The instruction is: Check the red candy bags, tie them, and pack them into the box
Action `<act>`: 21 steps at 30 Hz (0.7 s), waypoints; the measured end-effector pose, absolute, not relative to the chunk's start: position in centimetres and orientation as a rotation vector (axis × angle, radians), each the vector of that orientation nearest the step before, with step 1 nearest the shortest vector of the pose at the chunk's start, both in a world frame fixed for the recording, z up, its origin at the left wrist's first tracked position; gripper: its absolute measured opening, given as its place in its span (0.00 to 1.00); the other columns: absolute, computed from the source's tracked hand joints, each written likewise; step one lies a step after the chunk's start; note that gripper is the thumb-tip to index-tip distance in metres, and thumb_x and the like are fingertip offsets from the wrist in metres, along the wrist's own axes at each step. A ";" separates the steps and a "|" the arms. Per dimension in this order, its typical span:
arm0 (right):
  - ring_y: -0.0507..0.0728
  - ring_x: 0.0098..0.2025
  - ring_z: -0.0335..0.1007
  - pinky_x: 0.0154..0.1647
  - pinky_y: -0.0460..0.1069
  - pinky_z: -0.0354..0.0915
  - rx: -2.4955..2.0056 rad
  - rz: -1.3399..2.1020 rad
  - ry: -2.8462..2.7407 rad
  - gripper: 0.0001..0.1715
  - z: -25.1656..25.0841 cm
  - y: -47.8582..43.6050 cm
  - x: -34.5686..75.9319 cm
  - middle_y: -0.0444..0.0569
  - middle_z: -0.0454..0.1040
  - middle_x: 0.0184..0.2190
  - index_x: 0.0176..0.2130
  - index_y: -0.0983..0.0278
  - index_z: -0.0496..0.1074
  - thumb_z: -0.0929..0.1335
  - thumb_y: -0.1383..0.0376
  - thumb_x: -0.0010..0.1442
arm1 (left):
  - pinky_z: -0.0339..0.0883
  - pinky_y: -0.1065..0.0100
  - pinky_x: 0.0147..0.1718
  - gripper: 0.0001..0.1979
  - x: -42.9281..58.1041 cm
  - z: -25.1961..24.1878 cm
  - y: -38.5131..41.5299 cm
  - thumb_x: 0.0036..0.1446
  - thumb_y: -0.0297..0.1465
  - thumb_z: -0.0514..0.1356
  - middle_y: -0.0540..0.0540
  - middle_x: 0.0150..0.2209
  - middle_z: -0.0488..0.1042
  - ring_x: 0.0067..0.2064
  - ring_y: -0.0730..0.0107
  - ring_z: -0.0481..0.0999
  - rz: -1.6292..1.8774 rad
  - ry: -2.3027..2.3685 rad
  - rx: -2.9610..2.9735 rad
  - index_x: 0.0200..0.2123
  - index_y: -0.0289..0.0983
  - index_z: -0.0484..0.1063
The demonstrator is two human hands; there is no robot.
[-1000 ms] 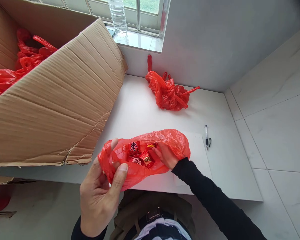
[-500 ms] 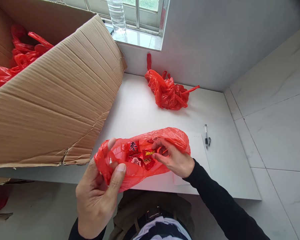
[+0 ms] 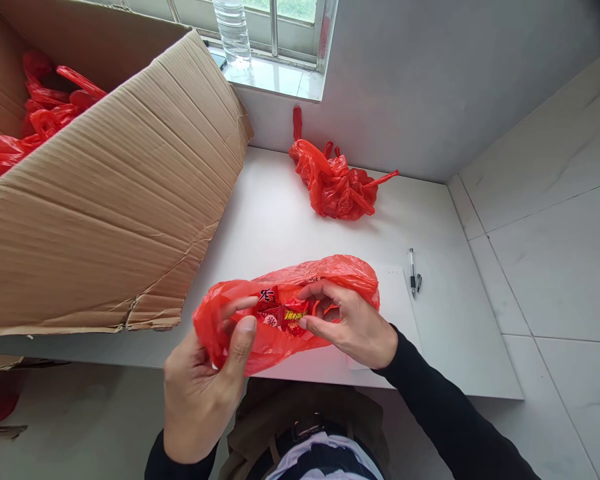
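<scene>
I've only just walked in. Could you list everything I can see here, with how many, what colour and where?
Open bag: one, red, between the hands
Packets: at least three, red, inside that bag
Paper: white, count unclear, partly under the bag
Pen: one, clear and black, right of the paper
Cap: one, black, beside the pen
Back bags: red, count unclear, by the wall
Carton: one, brown, left
Carton bags: several, red, inside it
Bottle: one, clear, on the windowsill
Table: one, white, centre
Tiles: several, white, right
Sleeves: two, black, on the arms
Left hand: one, bare, holding the open bag
Right hand: one, bare, fingers at the packets
</scene>
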State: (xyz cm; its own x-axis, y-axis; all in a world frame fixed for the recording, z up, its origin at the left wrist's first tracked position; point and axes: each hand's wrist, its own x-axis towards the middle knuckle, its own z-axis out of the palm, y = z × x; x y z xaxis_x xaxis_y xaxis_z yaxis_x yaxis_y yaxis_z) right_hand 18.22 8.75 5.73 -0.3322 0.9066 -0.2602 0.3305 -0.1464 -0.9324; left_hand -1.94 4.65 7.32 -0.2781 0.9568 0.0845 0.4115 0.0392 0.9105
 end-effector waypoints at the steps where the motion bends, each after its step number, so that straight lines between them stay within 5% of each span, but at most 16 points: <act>1: 0.51 0.33 0.69 0.37 0.50 0.70 -1.366 1.520 -1.599 0.15 6.0 8.6 18.1 0.44 0.76 0.39 0.46 0.60 0.73 0.72 0.64 0.58 | 0.72 0.72 0.32 0.11 -2.1 7.1 4.8 0.58 0.40 0.64 0.52 0.34 0.81 0.35 0.67 0.79 1.135 1.748 1.441 0.40 0.42 0.81; 6: 0.51 0.32 0.69 0.38 0.49 0.71 -1.270 1.492 -1.580 0.13 7.1 7.9 17.4 0.43 0.76 0.37 0.44 0.61 0.75 0.72 0.68 0.56 | 0.70 0.70 0.30 0.12 -2.6 5.8 5.0 0.58 0.42 0.65 0.52 0.25 0.75 0.35 0.65 0.79 0.886 1.620 1.544 0.36 0.40 0.79; 11: 0.51 0.35 0.71 0.40 0.49 0.72 -1.196 1.426 -1.571 0.15 7.1 7.8 17.4 0.44 0.76 0.37 0.43 0.63 0.75 0.71 0.74 0.55 | 0.69 0.71 0.34 0.11 -2.6 5.5 4.7 0.59 0.40 0.64 0.52 0.29 0.76 0.38 0.66 0.79 0.903 1.552 1.471 0.41 0.41 0.79; 17: 0.51 0.36 0.73 0.40 0.49 0.72 -1.126 1.637 -1.434 0.16 6.8 8.0 17.9 0.45 0.77 0.37 0.49 0.61 0.76 0.72 0.64 0.61 | 0.70 0.69 0.39 0.13 -2.9 5.8 5.0 0.59 0.41 0.64 0.48 0.36 0.79 0.39 0.65 0.76 0.852 1.410 1.196 0.42 0.39 0.78; 21: 0.49 0.29 0.74 0.35 0.48 0.74 -1.018 1.800 -1.256 0.14 6.3 8.3 18.5 0.44 0.75 0.31 0.48 0.63 0.77 0.67 0.60 0.68 | 0.66 0.73 0.31 0.10 -3.3 5.7 5.0 0.59 0.40 0.65 0.51 0.30 0.75 0.32 0.71 0.70 0.887 1.346 1.066 0.33 0.39 0.73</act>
State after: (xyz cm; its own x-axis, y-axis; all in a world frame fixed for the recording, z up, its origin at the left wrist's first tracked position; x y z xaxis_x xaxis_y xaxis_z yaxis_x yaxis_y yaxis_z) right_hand 18.51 8.34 6.31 -0.4405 0.8741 -0.2048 -0.1092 -0.2786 -0.9542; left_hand -3.34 5.02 5.66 0.0575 0.9494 -0.3088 0.0908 0.3030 0.9486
